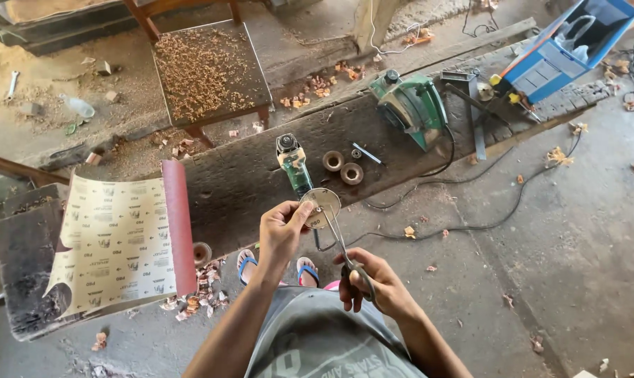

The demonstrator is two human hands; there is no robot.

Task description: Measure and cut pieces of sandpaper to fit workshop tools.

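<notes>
My left hand (280,231) pinches a small round sandpaper disc (322,205) by its left edge, pale backing side up. My right hand (373,283) grips the handles of metal scissors (339,241), whose blades reach up to the disc's lower edge. Both are held above my feet in blue sandals (247,263). Just beyond the disc, a green angle grinder (293,162) lies on a dark wooden beam (240,175), with two round flanges (342,166) beside it.
A sandpaper sheet with a red rolled edge (121,241) drapes over a block at left. A green power tool (409,105), a blue case (562,52) and black cables (471,224) lie to the right. A shaving-covered stool (208,70) stands behind the beam.
</notes>
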